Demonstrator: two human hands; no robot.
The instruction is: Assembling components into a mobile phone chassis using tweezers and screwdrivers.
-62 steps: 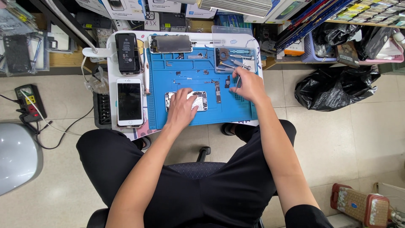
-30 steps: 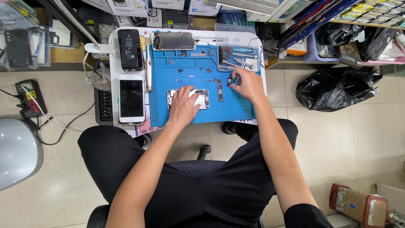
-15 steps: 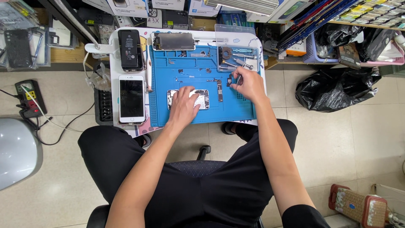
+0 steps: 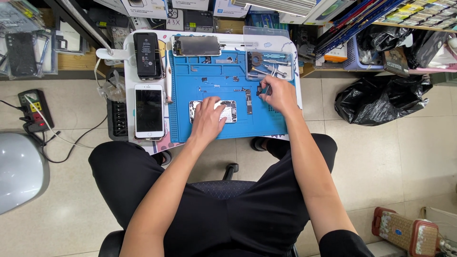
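I sit at a small white table [image 4: 129, 57] with a blue work mat [image 4: 214, 71] on it. My left hand [image 4: 208, 118] lies flat on an opened phone body [image 4: 229, 111] near the mat's front edge, holding it down. My right hand [image 4: 280, 95] is at the mat's right side, fingers pinched on thin metal tweezers [image 4: 267, 87] whose tips carry a small dark part [image 4: 260, 89]. A dark circuit board strip [image 4: 249, 101] lies between the hands. Small parts and screws are scattered over the mat's upper half.
A white phone [image 4: 149, 111] and a black battery [image 4: 145, 48] lie left of the mat. A detached screen [image 4: 196, 46] rests at the mat's top, a clear tool tray [image 4: 269, 64] at its top right. A black rubbish bag [image 4: 381, 99] sits on the floor to the right, a power strip [image 4: 31, 107] to the left.
My right hand has shifted slightly up and toward the tool tray with the tweezers. My left hand has stayed on the phone body.
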